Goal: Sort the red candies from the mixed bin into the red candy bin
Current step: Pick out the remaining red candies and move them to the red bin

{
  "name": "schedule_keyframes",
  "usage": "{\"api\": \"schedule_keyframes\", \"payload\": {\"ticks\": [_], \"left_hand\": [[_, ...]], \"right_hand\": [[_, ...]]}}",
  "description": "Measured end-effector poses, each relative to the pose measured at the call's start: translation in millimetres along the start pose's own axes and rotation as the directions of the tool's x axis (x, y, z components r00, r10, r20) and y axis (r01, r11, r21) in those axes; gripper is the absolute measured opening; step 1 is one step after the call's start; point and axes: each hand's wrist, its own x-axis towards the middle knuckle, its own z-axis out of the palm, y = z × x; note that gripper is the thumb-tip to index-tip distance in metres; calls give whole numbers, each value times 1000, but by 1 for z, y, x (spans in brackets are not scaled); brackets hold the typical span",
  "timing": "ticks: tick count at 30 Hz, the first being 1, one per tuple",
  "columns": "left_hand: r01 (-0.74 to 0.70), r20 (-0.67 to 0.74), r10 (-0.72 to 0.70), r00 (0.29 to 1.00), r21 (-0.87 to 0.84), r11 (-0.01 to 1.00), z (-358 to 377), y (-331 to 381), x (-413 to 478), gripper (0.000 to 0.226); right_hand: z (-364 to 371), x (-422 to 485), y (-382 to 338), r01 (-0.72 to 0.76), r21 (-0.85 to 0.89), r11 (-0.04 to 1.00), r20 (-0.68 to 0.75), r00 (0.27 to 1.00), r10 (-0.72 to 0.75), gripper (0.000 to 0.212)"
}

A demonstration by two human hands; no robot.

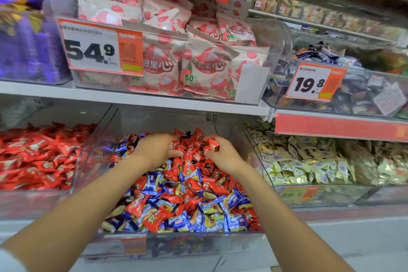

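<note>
The mixed bin (198,243) is a clear plastic tub in the lower middle, heaped with red and blue wrapped candies. Both my hands are over its far half. My left hand (157,150) curls round a red candy (174,145) at its fingertips. My right hand (223,152) grips another red candy (211,145) between thumb and fingers. The red candy bin (33,199) stands directly to the left, full of red wrapped candies (37,157), and a clear side wall separates it from the mixed bin.
A bin of pale gold-wrapped candies (309,161) sits to the right. Close above the bins runs a shelf edge (132,97), carrying a tub of pink-and-white snack bags (198,68), purple packs (22,28) and dark wrapped sweets (353,86).
</note>
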Motion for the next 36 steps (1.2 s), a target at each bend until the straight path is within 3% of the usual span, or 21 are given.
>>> {"api": "schedule_keyframes", "payload": {"ticks": [6, 8, 10, 13, 19, 25, 31, 36], "left_hand": [[27, -59, -28, 998, -11, 1000, -18, -3, -30, 51], [56, -83, -54, 995, 27, 998, -26, -6, -40, 48], [73, -94, -69, 993, 46, 996, -32, -8, -46, 48], [67, -95, -65, 993, 25, 997, -35, -10, -54, 46], [45, -67, -57, 996, -167, 985, -38, -14, -63, 41], [42, -119, -49, 992, -59, 997, -48, -14, -71, 43], [-16, -57, -4, 998, -339, 940, -61, -9, -87, 28], [-71, -175, -18, 984, -488, 870, -85, -22, -108, 15]], "right_hand": [[27, 17, 4, 2, -67, 998, 207, 978, 12, 74], [39, 23, 6, 41, -174, 984, 219, 976, -2, 66], [44, 22, 5, 81, -206, 975, 200, 979, -39, 38], [36, 14, -6, 113, -44, 993, 171, 980, -104, 18], [8, -2, -21, 144, 134, 980, 81, 984, -156, 18], [4, -31, -26, 183, 124, 975, 123, 973, -198, 20], [0, -58, -40, 193, 49, 980, 131, 971, -198, 13], [7, -76, -66, 234, 107, 966, 88, 966, -244, 10]]}}
